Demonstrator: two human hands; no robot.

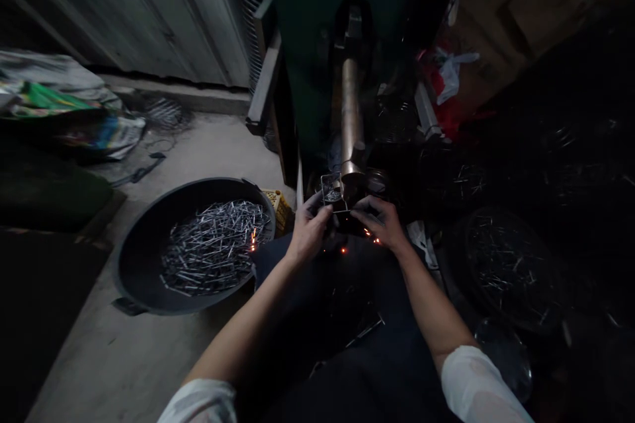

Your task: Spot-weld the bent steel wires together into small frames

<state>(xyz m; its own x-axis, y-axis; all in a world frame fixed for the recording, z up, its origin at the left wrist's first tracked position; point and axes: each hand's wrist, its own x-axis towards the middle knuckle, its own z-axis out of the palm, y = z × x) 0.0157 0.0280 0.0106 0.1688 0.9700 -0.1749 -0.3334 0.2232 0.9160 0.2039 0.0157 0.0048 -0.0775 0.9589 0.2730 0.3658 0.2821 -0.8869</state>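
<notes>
Pinching one bent wire [322, 190] between left hand [308, 230] and right hand [381, 219], right by one brassy cylinder [350, 109], plus one basin [136, 244] off left.

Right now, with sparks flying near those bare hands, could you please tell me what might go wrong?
The sparks could burn the bare right hand, as some glow right beside it. They might also scorch the dark clothing below. And the left hand, holding the bent wire close to the machine's metal rod, could get pinched or burned if it slips.
</notes>
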